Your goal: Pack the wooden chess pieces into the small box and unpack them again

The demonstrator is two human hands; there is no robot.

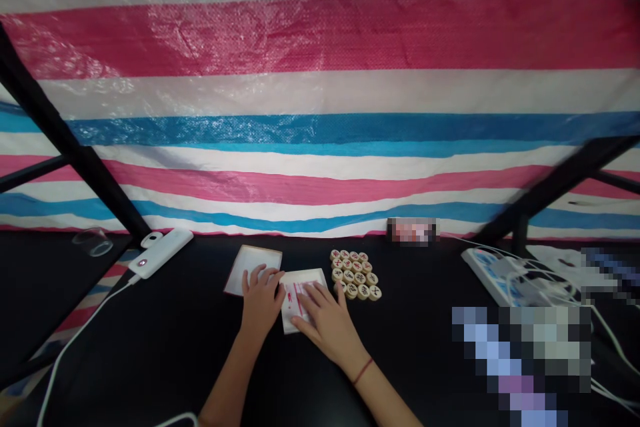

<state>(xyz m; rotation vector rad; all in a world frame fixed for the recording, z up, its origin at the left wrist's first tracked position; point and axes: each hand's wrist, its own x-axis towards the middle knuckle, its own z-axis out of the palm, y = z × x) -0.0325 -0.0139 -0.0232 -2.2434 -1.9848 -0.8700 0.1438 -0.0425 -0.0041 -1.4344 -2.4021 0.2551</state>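
Note:
My left hand lies over the near right part of a shallow white-lined box lid, fingers spread, with its right side by the neighbouring box. That white box holds a folded white sheet with red print. On the sheet rests my right hand, fingers stretched out and apart. Just right of it, round Chinese chess pieces are set out in close rows, marked in red at the back and dark in front. My right fingertips come close to the nearest left piece; I cannot tell if they touch.
A white power bank with a cable and a clear cup are at the left. At the right lies a power strip with tangled cables. Black frame bars and a striped tarp bound the black table.

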